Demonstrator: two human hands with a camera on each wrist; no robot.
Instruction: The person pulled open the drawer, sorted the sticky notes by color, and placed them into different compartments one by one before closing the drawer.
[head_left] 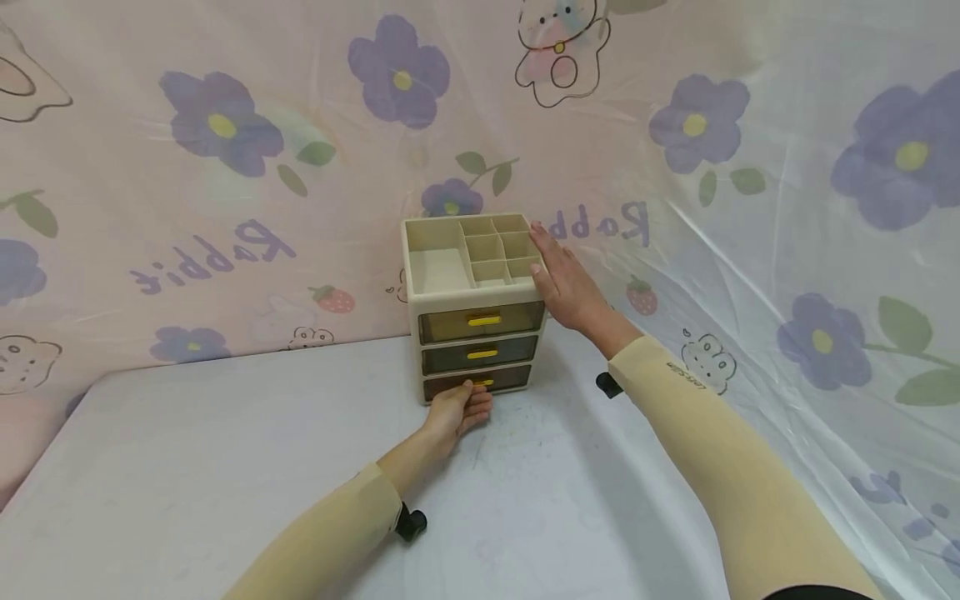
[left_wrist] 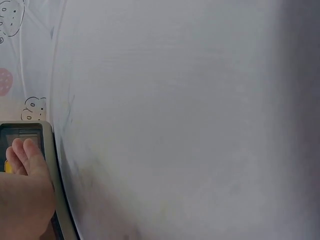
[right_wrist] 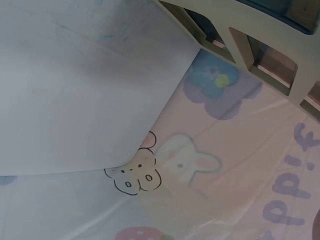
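Note:
A cream desktop drawer organizer [head_left: 480,296] stands on the table, with three dark see-through drawers and yellow handles. Its top is divided into small compartments. At the bottom drawer [head_left: 442,387], my left hand [head_left: 453,410] pinches the yellow drawer handle [head_left: 486,382], thumb above it and fingers below. The left wrist view shows those fingers [left_wrist: 31,152] across the drawer front, the thumb hidden. My right hand [head_left: 567,283] rests with straight fingers along the organizer's upper right edge. All the drawers look pushed in. In the right wrist view, the organizer's side [right_wrist: 240,50] shows cut-out openings.
A white tabletop [head_left: 225,450] spreads around the organizer. Behind and to the right hangs a printed curtain [head_left: 322,158] with flowers, rabbits and strawberries, close to the organizer's back. Both forearms wear cream sleeves [head_left: 705,433] with black wrist straps.

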